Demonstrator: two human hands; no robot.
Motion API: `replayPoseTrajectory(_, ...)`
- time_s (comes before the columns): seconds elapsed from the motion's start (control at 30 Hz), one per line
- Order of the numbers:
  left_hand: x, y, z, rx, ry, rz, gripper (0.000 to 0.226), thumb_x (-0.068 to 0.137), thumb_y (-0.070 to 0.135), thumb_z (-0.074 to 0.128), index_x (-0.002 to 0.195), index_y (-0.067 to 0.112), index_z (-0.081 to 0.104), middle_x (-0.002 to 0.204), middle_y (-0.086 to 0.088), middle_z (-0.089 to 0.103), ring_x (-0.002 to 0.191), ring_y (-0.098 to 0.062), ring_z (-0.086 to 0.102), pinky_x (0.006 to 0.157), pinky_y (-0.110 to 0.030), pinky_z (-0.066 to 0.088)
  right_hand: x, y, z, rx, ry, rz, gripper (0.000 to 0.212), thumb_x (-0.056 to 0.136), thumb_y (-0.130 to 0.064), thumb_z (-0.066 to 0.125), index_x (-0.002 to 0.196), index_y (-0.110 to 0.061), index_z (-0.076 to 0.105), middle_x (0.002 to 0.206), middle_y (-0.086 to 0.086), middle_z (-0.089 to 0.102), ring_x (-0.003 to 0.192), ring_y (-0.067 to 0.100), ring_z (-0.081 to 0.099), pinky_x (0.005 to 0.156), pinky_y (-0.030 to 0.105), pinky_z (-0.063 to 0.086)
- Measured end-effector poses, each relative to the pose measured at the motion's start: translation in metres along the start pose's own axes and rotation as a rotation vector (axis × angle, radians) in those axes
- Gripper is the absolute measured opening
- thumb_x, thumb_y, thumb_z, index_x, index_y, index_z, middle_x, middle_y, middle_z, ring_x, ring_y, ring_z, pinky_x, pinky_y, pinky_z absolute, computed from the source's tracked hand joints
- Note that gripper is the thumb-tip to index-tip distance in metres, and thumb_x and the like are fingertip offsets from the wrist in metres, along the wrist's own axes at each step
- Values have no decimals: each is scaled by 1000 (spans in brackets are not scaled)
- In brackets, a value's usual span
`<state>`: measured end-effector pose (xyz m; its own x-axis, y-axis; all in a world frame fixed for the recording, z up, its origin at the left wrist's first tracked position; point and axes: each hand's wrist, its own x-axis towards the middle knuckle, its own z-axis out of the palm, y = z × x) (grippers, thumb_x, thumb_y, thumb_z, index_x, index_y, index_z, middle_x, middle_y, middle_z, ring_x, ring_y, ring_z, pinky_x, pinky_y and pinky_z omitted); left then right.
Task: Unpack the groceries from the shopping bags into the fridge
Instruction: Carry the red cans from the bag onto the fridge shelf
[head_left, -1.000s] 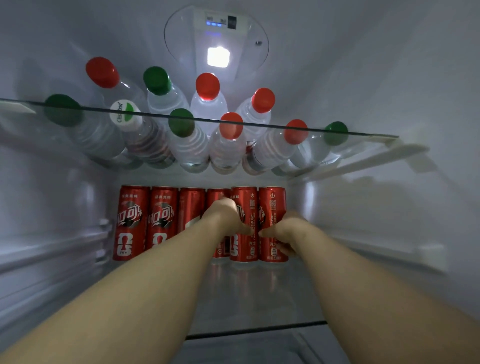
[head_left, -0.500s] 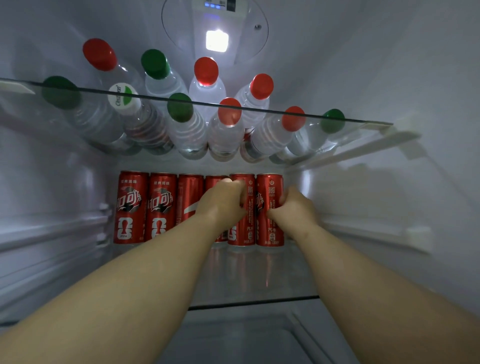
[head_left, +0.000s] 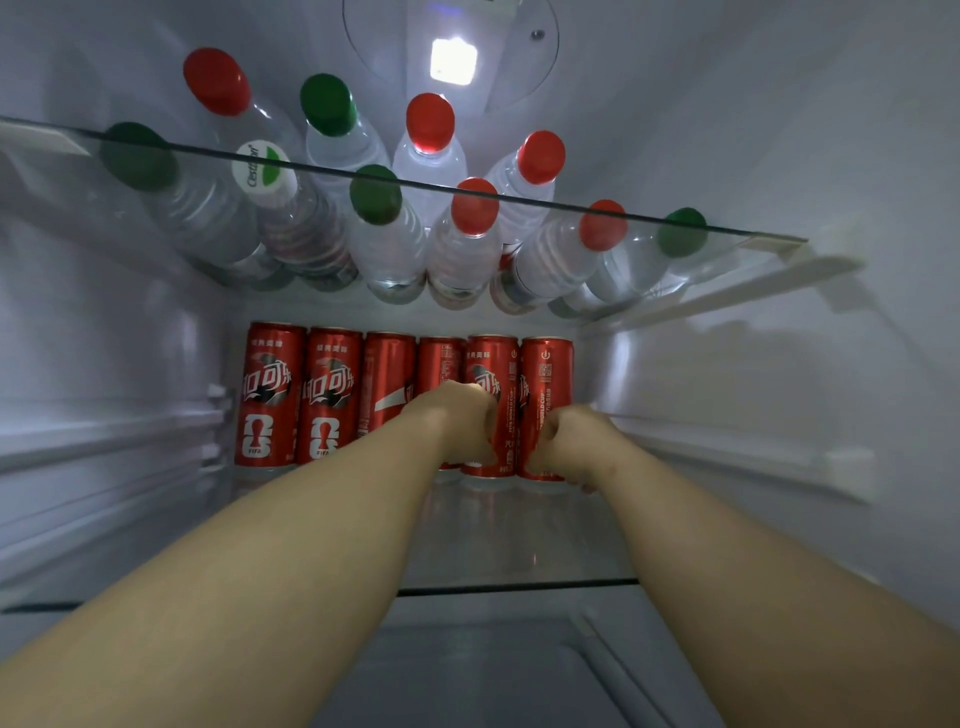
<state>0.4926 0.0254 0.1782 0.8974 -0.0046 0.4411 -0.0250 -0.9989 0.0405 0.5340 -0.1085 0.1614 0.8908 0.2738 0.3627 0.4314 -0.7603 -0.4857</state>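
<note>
Inside the fridge (head_left: 779, 130), as seen from my remote station: six red cola cans (head_left: 332, 395) stand upright in a touching row along the back of the lower glass shelf (head_left: 519, 545). Above them is an upper glass shelf (head_left: 737, 234) crowded with water bottles (head_left: 384, 244).

Reading from the left, three cans stand free. The left hand (head_left: 457, 421) covers the lower half of the fourth can (head_left: 440, 358), fingers curled tight and knuckles against the fifth can (head_left: 491, 364). From behind the wrist I cannot tell which of the two it grips, or whether it only presses.

Just beside it, the right hand (head_left: 569, 441) wraps the sixth can (head_left: 546, 374), digits curled across the near face and fingertips showing past its lower right edge.

I judge these slim cans, if full, to be fairly heavy for their size and stiff while sealed, yet thin-walled and easy to dent. They look smooth enough to slide on glass — and tall and narrow enough to tip if pushed high. The sound hold is round the body, low down, with the base kept flat on the shelf.
</note>
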Motion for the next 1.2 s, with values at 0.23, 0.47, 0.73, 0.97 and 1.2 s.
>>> replayPoseTrajectory(0.23, 4, 1, 2, 44, -39, 32, 33, 85, 17, 62, 117, 13, 57, 119, -6, 56, 106, -22, 55, 85, -30, 48, 6, 2, 0, 3, 3, -1, 40, 84, -22, 64, 120, -9, 53, 115, 10, 55, 93, 23, 54, 79, 30, 47)
replayPoseTrajectory(0.47, 12, 2, 7, 180, -78, 58, 55, 87, 11, 57, 137, 27, 40, 130, -6, 46, 114, -26, 50, 91, -37, 49, 9, 3, 2, -53, 3, -44, 37, 82, -20, 64, 117, -11, 57, 120, 10, 57, 91, 18, 50, 74, 23, 39)
replayPoseTrajectory(0.73, 15, 5, 12, 403, -99, 15, 66, 91, 17, 54, 145, 39, 21, 144, -2, 30, 129, -27, 34, 95, -43, 45, 9, 1, 0, -94, -136, -85, 38, 90, -22, 57, 126, -9, 53, 117, 9, 55, 91, 16, 44, 73, 20, 36)
replayPoseTrajectory(0.97, 16, 7, 14, 486, -153, -9, 62, 90, 24, 53, 145, 35, 25, 146, 1, 29, 130, -25, 31, 94, -44, 45, 8, -5, 0, -88, -256, -52, 44, 95, -19, 49, 139, -14, 40, 140, 9, 44, 128, 25, 42, 104, 32, 32)
replayPoseTrajectory(1.2, 16, 6, 12, 444, -167, 0, 62, 92, 27, 51, 146, 36, 22, 147, 2, 30, 131, -24, 30, 94, -41, 43, 4, -13, -2, -104, -293, -46, 44, 100, -24, 37, 139, -4, 37, 146, 14, 37, 136, 27, 32, 108, 33, 25)
